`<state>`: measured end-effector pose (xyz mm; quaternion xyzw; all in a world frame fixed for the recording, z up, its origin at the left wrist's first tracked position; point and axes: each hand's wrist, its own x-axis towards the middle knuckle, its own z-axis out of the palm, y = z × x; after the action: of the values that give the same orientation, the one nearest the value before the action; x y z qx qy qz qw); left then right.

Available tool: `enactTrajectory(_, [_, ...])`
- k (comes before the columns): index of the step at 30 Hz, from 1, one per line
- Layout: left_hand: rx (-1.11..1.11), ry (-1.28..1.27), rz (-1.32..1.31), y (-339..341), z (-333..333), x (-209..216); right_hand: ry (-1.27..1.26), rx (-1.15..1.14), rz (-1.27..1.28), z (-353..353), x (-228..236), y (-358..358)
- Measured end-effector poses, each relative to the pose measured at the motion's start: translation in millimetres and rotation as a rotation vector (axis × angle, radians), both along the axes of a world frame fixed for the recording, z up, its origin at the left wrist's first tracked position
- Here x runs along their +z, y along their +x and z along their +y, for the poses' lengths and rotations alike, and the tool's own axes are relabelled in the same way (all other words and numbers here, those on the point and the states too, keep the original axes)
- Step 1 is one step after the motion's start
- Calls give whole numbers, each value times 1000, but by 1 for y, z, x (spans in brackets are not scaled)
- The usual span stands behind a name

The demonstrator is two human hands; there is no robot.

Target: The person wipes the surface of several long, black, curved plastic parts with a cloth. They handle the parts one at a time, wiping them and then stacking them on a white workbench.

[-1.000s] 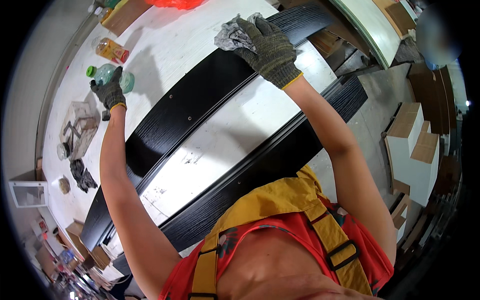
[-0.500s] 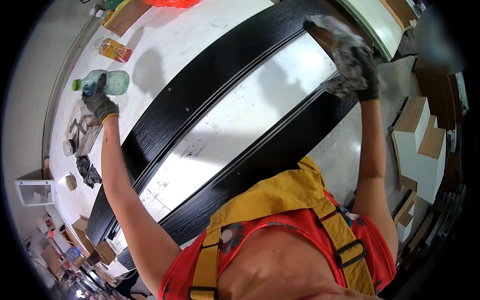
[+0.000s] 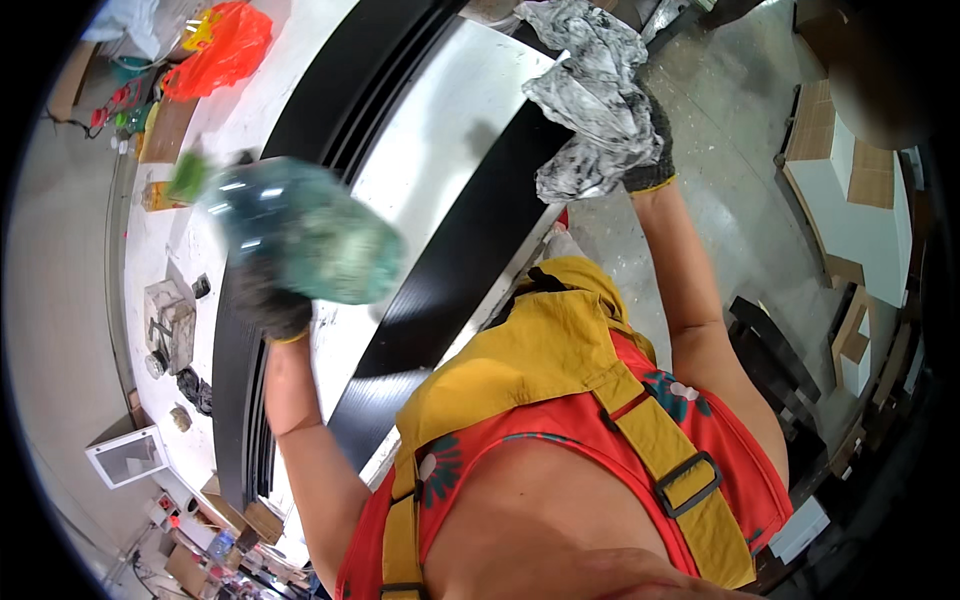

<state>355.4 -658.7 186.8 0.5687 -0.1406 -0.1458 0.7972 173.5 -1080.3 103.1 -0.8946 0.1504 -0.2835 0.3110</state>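
Observation:
My left hand [image 3: 268,300], in a dark work glove, is closed around a large clear bottle [image 3: 320,235] with a green cap [image 3: 187,178]. The bottle is held up over the table, tilted, cap toward the left, and blurred by motion. My right hand [image 3: 655,150], also gloved, grips a crumpled white cloth [image 3: 595,110] with grey stains. That cloth hangs by the far end of a black wood-grain frame [image 3: 465,250], whose long rails lie across the white table. Part of the far rail is hidden behind the bottle and my left hand.
A red plastic bag [image 3: 225,55] lies at the far left, near an orange-labelled bottle [image 3: 160,196]. Tools rest on a small board [image 3: 172,320], with a dark crumpled rag [image 3: 195,390] nearer me. White and brown panels [image 3: 845,190] stand on the floor at right.
My left hand has lifted the bottle off the table and brought it right, closer to me. My right hand has moved left with the cloth. The whole view has shifted.

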Motion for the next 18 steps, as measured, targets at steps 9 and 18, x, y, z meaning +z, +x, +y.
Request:
enactTrajectory(9, [-882, 450, -69, -84, -213, -33, -210, -71, 6, -50, -46, -17])
enactTrajectory(18, [-954, 141, 934, -113, -295, -27, 184, -72, -147, -63, -19, -36])
